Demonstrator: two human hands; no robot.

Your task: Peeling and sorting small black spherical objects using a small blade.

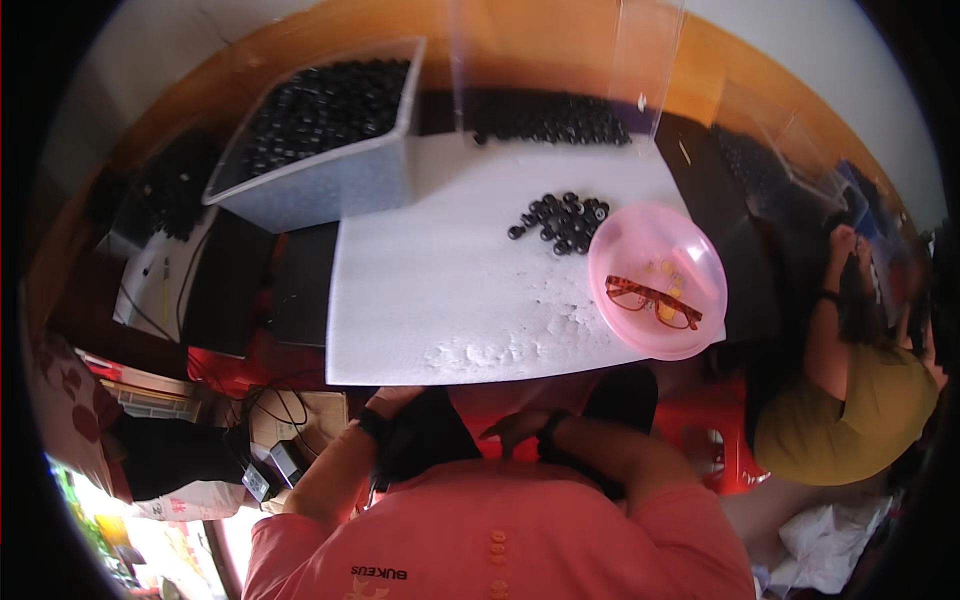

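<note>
My right hand (518,428) rests low between my legs, in front of the white board, with its fingers stretched out and nothing visible in it. Close under the board's front edge lies my left hand (393,398), on or beside my thigh; its fingers are hidden. On the white foam-like board (430,270), whose front part is worn and pitted, lies a loose pile of small round black pieces (565,222). Right of the pile a pink round plastic dish (705,270) holds brown tortoiseshell-patterned glasses (655,302) and small yellowish bits. Both hands are apart from these things.
A grey translucent bin (330,190) full of black pieces stands at the back left. More black pieces (550,118) lie behind a clear panel (540,50). At right sits another person (850,410) in an olive top. Cables (270,400) hang at lower left.
</note>
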